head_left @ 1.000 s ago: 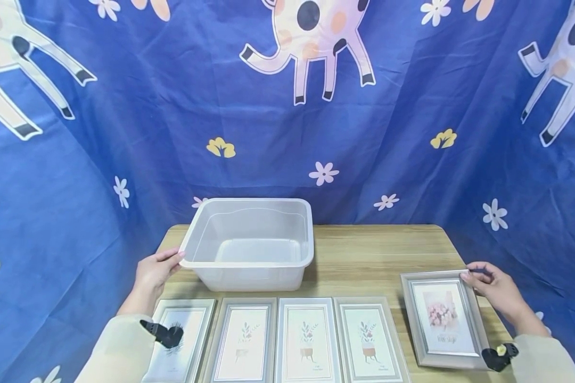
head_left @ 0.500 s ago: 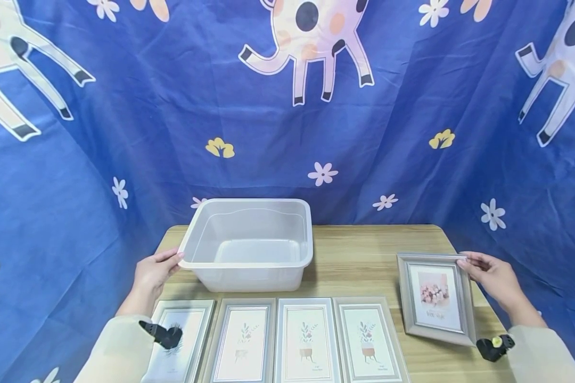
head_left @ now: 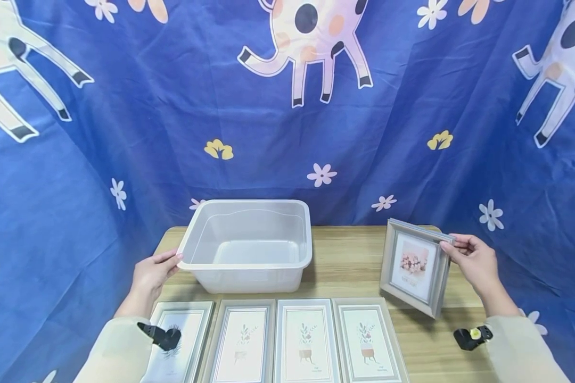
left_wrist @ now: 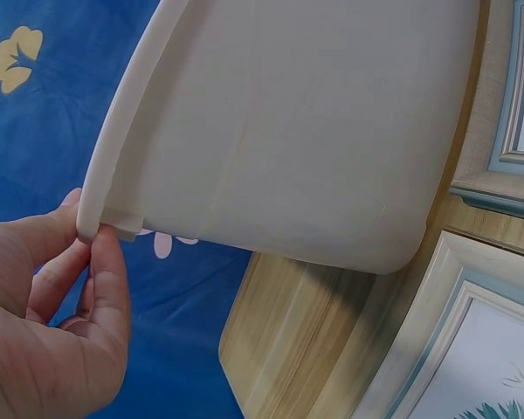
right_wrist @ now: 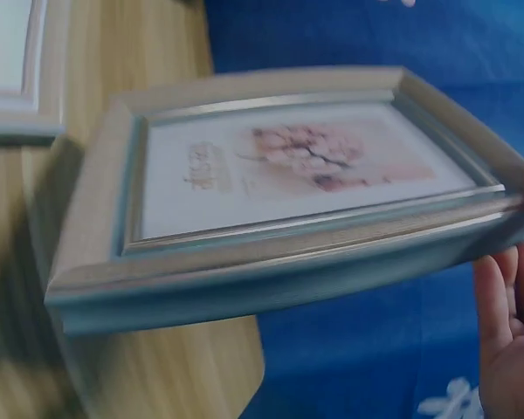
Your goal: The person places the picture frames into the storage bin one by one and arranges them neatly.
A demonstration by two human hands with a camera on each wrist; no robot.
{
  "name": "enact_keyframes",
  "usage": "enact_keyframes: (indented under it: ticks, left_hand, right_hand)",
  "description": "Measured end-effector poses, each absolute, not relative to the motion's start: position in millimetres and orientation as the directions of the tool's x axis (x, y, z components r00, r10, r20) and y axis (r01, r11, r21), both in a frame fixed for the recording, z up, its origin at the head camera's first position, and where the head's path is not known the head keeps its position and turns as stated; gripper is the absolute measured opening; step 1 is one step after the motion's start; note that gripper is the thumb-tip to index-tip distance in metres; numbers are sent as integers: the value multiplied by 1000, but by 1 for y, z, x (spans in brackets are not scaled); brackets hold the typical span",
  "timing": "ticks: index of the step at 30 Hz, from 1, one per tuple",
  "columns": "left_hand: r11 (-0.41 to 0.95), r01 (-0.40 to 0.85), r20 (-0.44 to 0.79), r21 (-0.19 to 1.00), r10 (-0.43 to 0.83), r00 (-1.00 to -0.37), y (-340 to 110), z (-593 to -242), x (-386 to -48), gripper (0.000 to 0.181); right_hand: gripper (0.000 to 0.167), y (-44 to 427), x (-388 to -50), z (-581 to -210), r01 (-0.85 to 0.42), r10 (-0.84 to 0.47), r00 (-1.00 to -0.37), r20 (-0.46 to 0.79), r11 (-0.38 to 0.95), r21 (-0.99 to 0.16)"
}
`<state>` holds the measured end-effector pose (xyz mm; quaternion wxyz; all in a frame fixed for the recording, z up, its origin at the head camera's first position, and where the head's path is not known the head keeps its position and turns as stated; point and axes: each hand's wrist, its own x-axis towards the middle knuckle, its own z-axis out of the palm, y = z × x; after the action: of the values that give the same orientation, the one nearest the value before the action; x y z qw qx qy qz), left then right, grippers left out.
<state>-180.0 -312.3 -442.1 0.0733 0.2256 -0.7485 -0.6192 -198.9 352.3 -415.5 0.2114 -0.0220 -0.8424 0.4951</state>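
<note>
My left hand [head_left: 149, 274] pinches the front left corner of the rim of a translucent white plastic tub [head_left: 249, 279]; in the left wrist view, thumb and fingers [left_wrist: 109, 288] close on that rim. The tub holds nothing and stands on the table. On the right, a picture frame [head_left: 414, 266] with a pink flower print hangs tilted upright above the tabletop. My right hand [head_left: 474, 263] grips it by its upper right corner, thumb on the front. The right wrist view shows the same picture frame [right_wrist: 288, 253] side on, its fingertips partly cut off at the edge.
A row of several picture frames lies along the front of the wooden table [head_left: 350, 244], among them one with a feathery dark print [head_left: 177, 340] under my left wrist and one with a potted plant print [head_left: 306, 340]. A blue patterned curtain [head_left: 268, 138] surrounds the table.
The flower picture frame has risen off the right side of the table, tipped upright and moved left and away from me with my right hand. My left hand stays on the tub rim.
</note>
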Motion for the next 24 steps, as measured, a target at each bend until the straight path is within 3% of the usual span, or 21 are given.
enact_keyframes:
  ticks: [8, 24]
  left_hand:
    - [115, -239, -169, 964, -428, -888, -314, -443, -181, 50]
    - [71, -226, -175, 971, -433, -884, -314, -444, -182, 50]
  right_hand:
    - [29, 317, -206, -399, -195, 364, -839, 404, 491, -849]
    - [31, 249, -212, -366, -380, 378, -739, 558, 449, -808]
